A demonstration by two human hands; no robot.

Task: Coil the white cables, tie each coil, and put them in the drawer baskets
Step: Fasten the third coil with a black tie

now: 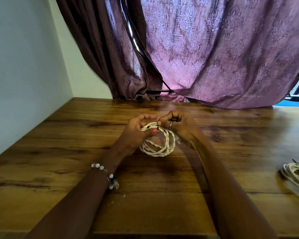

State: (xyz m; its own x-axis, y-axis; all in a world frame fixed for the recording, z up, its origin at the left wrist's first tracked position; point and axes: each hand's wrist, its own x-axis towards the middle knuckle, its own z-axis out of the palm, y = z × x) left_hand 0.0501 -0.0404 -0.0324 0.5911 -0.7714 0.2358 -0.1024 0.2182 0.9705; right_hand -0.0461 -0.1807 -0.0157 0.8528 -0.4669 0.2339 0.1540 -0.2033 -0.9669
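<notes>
Two hands (pixel 160 129), two cable coils (pixel 158 144)

Wooden table (pixel 59 169) — a tied white coil (pixel 295 176) rests at its right edge.

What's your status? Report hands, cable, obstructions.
Both hands on the coil: left hand grips it, right hand pinches the black tie. Second tied coil lies at table's right edge. Nothing in the way.
</notes>
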